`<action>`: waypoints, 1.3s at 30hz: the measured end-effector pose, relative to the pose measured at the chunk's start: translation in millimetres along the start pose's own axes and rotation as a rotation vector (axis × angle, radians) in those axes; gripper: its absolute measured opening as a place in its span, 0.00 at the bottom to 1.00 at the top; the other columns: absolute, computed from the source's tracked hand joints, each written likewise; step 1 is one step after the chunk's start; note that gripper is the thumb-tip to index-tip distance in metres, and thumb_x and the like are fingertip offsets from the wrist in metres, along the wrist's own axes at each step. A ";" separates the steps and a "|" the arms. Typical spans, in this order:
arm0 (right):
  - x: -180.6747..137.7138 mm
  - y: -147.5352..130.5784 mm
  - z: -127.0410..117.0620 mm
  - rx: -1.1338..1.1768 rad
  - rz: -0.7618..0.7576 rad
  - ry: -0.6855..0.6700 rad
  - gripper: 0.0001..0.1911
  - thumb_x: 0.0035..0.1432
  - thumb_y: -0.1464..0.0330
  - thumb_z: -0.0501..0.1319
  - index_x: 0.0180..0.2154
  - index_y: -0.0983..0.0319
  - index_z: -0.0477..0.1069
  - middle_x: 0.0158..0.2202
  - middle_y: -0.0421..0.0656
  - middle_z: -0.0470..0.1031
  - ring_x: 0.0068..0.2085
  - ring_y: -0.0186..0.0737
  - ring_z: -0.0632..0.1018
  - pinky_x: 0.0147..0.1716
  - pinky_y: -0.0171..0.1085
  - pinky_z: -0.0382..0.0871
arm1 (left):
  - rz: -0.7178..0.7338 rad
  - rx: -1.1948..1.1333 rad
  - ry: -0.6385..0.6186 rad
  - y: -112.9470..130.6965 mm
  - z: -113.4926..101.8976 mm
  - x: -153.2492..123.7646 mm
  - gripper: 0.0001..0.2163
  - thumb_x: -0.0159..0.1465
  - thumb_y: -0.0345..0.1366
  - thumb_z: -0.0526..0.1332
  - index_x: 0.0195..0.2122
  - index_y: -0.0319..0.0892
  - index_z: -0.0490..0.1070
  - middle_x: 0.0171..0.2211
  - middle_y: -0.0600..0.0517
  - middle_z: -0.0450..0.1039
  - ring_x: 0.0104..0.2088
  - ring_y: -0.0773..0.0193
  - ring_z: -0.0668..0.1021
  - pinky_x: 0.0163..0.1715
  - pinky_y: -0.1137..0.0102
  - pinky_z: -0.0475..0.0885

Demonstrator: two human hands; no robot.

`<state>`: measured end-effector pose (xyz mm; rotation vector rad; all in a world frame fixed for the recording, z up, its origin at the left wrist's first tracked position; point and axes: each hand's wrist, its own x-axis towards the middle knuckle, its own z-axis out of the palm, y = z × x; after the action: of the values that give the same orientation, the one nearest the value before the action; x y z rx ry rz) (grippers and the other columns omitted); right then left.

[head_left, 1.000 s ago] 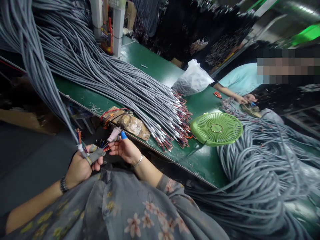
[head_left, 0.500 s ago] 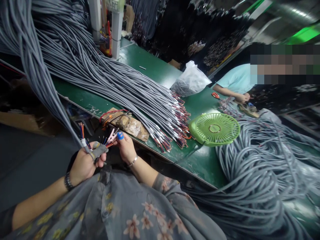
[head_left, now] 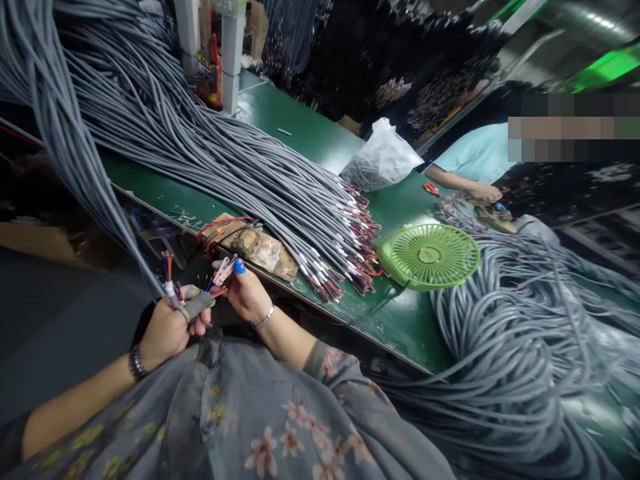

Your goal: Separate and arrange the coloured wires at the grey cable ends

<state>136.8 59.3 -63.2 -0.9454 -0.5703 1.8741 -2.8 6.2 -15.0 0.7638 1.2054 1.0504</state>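
My left hand [head_left: 167, 332], with grey covers on its thumb and finger, is closed round the ends of several grey cables [head_left: 143, 267]. Stripped orange and blue wires [head_left: 167, 267] stick up above that grip, and more coloured wire ends [head_left: 218, 291] point right toward the other hand. My right hand [head_left: 251, 299], a blue cover on its thumb, pinches a small pink clip-like tool [head_left: 223, 271] at those wire ends. Whether the tool's jaws touch the wires is too small to tell.
A thick bundle of grey cables [head_left: 240, 167] lies across the green table [head_left: 280, 110]. Near its ends are a taped wooden block [head_left: 263, 248], a green fan [head_left: 430, 255] and a plastic bag [head_left: 383, 157]. Coiled cables [head_left: 505, 333] lie right; a co-worker's hand [head_left: 486, 193] is beyond.
My right hand and the pink clip-like tool have shifted slightly left and down, closer to the left hand. The left hand keeps its hold on the cables.
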 end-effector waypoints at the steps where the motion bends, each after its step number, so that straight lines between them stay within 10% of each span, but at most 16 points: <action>1: -1.4 -1.4 -1.0 -0.006 0.027 -0.022 0.30 0.59 0.39 0.66 0.35 0.61 0.77 0.29 0.42 0.77 0.31 0.38 0.77 0.38 0.39 0.76 | 0.003 0.004 -0.003 0.0 -1.1 -0.9 0.16 0.44 0.45 0.76 0.16 0.42 0.72 0.14 0.54 0.73 0.12 0.72 0.69 0.14 0.76 0.62; 10: -17.0 -19.7 -17.3 -0.332 0.228 -0.285 0.29 0.49 0.43 0.75 0.32 0.64 0.78 0.29 0.43 0.79 0.29 0.34 0.76 0.34 0.35 0.74 | 0.066 0.225 -0.093 -14.5 -23.3 -7.6 0.17 0.51 0.50 0.73 0.17 0.43 0.75 0.12 0.52 0.72 0.14 0.68 0.70 0.15 0.75 0.62; 14: -19.9 -16.1 -9.8 -0.404 0.129 -0.252 0.27 0.38 0.49 0.81 0.30 0.63 0.78 0.27 0.39 0.79 0.28 0.33 0.76 0.36 0.36 0.73 | 0.064 0.269 -0.125 -14.0 -23.4 -8.0 0.12 0.51 0.44 0.71 0.17 0.45 0.75 0.12 0.52 0.71 0.14 0.67 0.70 0.16 0.74 0.63; 22: -34.7 -9.3 4.9 -0.753 -0.302 -0.257 0.18 0.51 0.52 0.76 0.27 0.59 0.79 0.31 0.39 0.74 0.35 0.38 0.75 0.43 0.38 0.70 | -0.059 0.340 -0.235 -16.5 -22.3 1.0 0.06 0.47 0.35 0.69 0.16 0.45 0.74 0.12 0.52 0.73 0.13 0.65 0.70 0.16 0.73 0.64; 32: -37.2 7.1 -12.6 -0.363 -0.035 -0.115 0.25 0.42 0.51 0.80 0.33 0.60 0.76 0.31 0.38 0.78 0.33 0.35 0.75 0.38 0.37 0.71 | -0.023 0.104 -0.037 -19.8 -18.8 2.6 0.17 0.45 0.49 0.76 0.17 0.42 0.75 0.15 0.51 0.76 0.14 0.68 0.73 0.14 0.75 0.61; 39: -29.6 14.5 1.3 -0.334 -0.055 -0.097 0.25 0.37 0.54 0.81 0.26 0.61 0.73 0.25 0.36 0.73 0.27 0.31 0.71 0.32 0.35 0.67 | -0.037 0.261 -0.224 -22.6 -24.3 5.6 0.18 0.48 0.52 0.74 0.18 0.43 0.78 0.17 0.48 0.80 0.18 0.63 0.78 0.19 0.72 0.69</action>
<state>136.1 26.3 -61.8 -1.0433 -0.9810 1.8144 -21.2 1.8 -42.9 1.0293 1.1698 0.7626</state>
